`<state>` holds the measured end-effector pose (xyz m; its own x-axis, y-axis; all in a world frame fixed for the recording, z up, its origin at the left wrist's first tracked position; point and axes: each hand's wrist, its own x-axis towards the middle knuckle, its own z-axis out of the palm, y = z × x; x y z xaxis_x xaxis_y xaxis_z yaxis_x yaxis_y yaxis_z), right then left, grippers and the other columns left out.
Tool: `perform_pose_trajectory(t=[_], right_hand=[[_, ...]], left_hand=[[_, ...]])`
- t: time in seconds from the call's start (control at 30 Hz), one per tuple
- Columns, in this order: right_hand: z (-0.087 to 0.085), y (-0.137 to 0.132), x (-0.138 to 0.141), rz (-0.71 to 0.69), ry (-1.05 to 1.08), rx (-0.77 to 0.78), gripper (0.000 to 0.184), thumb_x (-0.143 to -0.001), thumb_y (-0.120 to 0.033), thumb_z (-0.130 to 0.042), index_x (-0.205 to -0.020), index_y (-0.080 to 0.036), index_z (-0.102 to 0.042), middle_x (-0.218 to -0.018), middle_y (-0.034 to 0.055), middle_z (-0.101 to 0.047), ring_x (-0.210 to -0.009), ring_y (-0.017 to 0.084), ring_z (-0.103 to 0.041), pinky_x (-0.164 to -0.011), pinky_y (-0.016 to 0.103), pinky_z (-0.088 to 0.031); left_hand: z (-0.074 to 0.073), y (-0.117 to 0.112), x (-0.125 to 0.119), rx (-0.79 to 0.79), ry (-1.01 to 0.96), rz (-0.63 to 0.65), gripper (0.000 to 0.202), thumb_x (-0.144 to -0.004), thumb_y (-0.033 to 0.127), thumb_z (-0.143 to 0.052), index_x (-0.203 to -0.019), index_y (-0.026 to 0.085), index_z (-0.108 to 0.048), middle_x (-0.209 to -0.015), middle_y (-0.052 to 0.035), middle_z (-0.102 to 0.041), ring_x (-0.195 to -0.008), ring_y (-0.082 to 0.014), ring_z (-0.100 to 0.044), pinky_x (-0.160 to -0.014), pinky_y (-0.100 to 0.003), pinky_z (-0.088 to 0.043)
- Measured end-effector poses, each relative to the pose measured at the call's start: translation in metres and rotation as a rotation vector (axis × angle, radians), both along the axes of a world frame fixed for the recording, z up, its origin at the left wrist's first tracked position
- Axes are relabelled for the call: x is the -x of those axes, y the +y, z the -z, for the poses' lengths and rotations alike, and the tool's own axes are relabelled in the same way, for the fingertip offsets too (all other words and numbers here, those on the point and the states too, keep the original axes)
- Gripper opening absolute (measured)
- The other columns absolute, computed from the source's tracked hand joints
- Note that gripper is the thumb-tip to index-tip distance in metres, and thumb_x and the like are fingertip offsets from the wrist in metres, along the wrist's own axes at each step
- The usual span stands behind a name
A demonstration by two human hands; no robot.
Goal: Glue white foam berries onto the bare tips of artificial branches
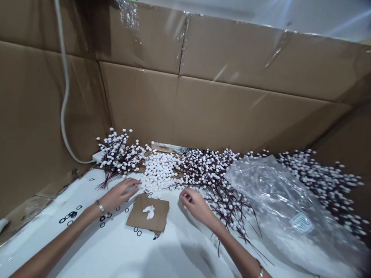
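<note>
Artificial pussy willow sprays (214, 182) with dark stems and white buds lie across the frame's middle, beside a heap of loose white buds (159, 171) above a small cardboard square (136, 215).

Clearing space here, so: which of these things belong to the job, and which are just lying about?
Job: left hand, right hand, white-budded dark artificial branches, brown cardboard square.
Lying about: black rubber rings, clear plastic bag, white cable.
</note>
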<state>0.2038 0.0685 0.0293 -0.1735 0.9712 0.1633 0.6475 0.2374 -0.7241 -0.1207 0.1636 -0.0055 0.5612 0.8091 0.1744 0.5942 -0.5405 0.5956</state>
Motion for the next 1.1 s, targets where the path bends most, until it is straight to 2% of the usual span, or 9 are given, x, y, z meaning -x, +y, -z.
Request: perform_pose_trajectory(t=[0.13,0.3,0.47,0.67,0.9,1.1], right_hand=[[0.022,-0.037,-0.021,0.064,-0.09,0.013,0.024,-0.092,-0.028,-0.046,-0.072,-0.018,-0.054,-0.075,0.0021,-0.06,-0.072,0.016,-0.054,-0.066,0.026,-0.038],[0.029,-0.057,-0.035,0.124,-0.146,-0.02,0.03,-0.095,-0.03,-0.042,-0.068,-0.019,-0.05,-0.07,0.0009,-0.056,-0.067,0.015,-0.051,-0.064,0.027,-0.036],[0.027,-0.065,-0.042,0.11,-0.181,-0.08,0.028,-0.095,-0.028,-0.04,-0.071,-0.02,-0.053,-0.073,0.0021,-0.058,-0.07,0.016,-0.053,-0.066,0.028,-0.038],[0.026,-0.074,-0.045,0.104,-0.306,-0.06,0.026,-0.096,-0.027,-0.039,-0.076,-0.02,-0.054,-0.079,0.0018,-0.061,-0.073,0.016,-0.058,-0.067,0.026,-0.037],[0.027,-0.075,-0.046,0.125,-0.428,-0.117,0.027,-0.098,-0.028,-0.038,-0.08,-0.02,-0.057,-0.082,0.002,-0.065,-0.072,0.015,-0.06,-0.064,0.025,-0.034],[0.026,-0.071,-0.052,0.207,-0.688,-0.122,0.033,-0.098,-0.03,-0.041,-0.076,-0.021,-0.063,-0.084,0.0031,-0.071,-0.076,0.015,-0.066,-0.06,0.026,-0.03]], left_hand=[[0.02,-0.027,0.002,0.098,-0.081,-0.135,0.044,-0.095,0.051,-0.041,-0.124,0.023,-0.056,-0.124,-0.009,-0.062,-0.113,-0.0254,-0.059,-0.095,-0.037,-0.048],[0.021,-0.019,-0.014,0.069,-0.197,-0.265,0.044,-0.091,0.056,-0.043,-0.114,0.023,-0.059,-0.121,-0.0089,-0.064,-0.109,-0.0274,-0.062,-0.094,-0.039,-0.049],[0.024,-0.007,-0.02,-0.023,-0.26,-0.37,0.042,-0.092,0.055,-0.041,-0.116,0.024,-0.056,-0.12,-0.0084,-0.064,-0.108,-0.0268,-0.062,-0.094,-0.04,-0.048],[0.039,-0.002,-0.005,-0.137,-0.224,-0.455,0.044,-0.092,0.055,-0.039,-0.117,0.023,-0.055,-0.113,-0.0089,-0.065,-0.101,-0.027,-0.064,-0.088,-0.04,-0.051],[0.041,0.001,-0.002,-0.183,-0.216,-0.447,0.042,-0.092,0.052,-0.038,-0.118,0.023,-0.054,-0.11,-0.0089,-0.064,-0.1,-0.0261,-0.063,-0.088,-0.04,-0.049],[0.043,0.006,-0.004,-0.207,-0.227,-0.466,0.043,-0.091,0.052,-0.038,-0.117,0.022,-0.054,-0.108,-0.0087,-0.066,-0.097,-0.0254,-0.063,-0.088,-0.039,-0.049]])
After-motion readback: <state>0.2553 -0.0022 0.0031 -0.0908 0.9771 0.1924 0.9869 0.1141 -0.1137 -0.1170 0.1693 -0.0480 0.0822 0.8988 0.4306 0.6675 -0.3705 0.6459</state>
